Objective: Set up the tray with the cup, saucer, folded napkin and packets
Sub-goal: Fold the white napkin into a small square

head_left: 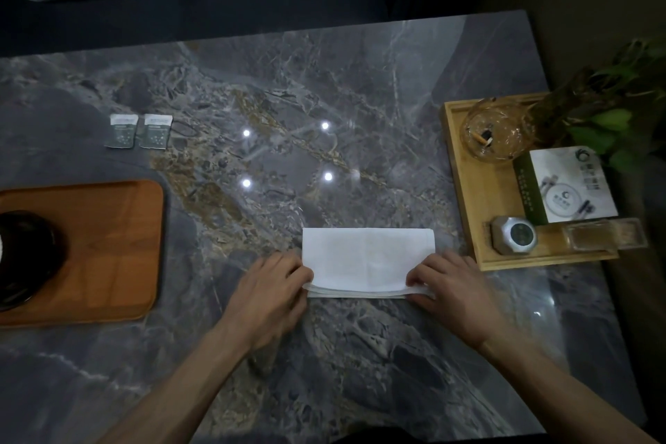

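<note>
Both grips pinch the white napkin's (365, 258) near corners, left hand (268, 294) and right hand (456, 290), folding it on the bench (324, 101). Left, my wooden tray (119, 245) carries something dark. Farther, two packets (138, 131) lie together.

Both bare forearms are extended forward from the near edge, converging slightly. The left hand (268, 294) is held palm down, fingers curled and pinched together at the tips. The right hand (452, 294) is mirrored, knuckles raised, fingertips pinched shut beneath the palm.
</note>
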Demonstrator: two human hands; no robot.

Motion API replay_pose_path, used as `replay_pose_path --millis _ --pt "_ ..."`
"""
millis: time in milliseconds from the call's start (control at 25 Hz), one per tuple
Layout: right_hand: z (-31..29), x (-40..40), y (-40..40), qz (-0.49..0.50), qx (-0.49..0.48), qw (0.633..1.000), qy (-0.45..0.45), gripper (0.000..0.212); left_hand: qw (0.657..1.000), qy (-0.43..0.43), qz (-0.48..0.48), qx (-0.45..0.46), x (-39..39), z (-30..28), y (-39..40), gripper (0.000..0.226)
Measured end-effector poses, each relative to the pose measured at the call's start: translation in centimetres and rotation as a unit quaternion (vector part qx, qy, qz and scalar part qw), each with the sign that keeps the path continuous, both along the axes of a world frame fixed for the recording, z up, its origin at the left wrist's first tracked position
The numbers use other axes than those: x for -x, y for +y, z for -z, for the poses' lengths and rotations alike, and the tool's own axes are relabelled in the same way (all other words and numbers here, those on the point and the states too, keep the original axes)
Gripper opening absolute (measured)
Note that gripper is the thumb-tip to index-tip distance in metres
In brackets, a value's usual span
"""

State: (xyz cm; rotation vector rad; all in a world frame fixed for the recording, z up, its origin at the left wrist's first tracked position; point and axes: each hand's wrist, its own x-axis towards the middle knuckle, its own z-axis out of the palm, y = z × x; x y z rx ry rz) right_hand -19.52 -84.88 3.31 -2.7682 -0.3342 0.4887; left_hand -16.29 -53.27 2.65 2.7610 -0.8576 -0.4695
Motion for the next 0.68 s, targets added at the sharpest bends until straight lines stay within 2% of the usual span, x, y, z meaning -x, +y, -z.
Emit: replay_pose_path --millis 240,680 --pt "0.3 0.5 -0.1 -0.002 -0.016 1.0 -0.019 0.02 0.999 0.01 0.022 0.031 0.2 0.3 0.1 0.015" --pt "0.4 0.6 -0.1 -0.024 -0.008 0.999 -0.026 0.016 1.0 -0.006 0.004 0.006 0.7 1.3 -1.0 0.009"
